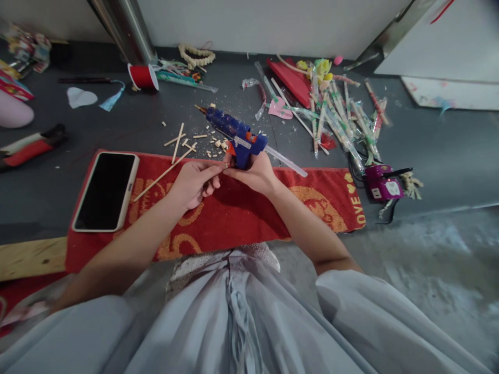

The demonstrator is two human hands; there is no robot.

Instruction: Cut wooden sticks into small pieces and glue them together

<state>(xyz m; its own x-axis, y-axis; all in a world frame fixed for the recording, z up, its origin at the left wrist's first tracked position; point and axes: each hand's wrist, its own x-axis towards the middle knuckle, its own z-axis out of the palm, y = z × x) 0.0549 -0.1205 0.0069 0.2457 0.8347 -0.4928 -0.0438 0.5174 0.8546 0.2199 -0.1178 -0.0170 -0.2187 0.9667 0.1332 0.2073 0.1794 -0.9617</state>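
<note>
My right hand (260,174) is wrapped around the handle of a blue glue gun (230,127), its nozzle pointing up and left. A clear glue stick (286,160) sticks out of the gun's back end. My left hand (195,184) is closed in a pinch, its fingertips meeting those of my right hand. Something tiny and pale sits between the fingertips, too small to name. Just beyond the hands lie small cut wood bits (220,143) and several thin wooden sticks (166,173). Both hands are over a red towel (249,208).
A phone (106,192) lies on the towel's left end. Pliers (33,145) and a red ribbon spool (142,77) are further left. Several wrapped sticks (339,117) are piled at the back right, near a purple device (382,183). A metal post (127,31) rises behind.
</note>
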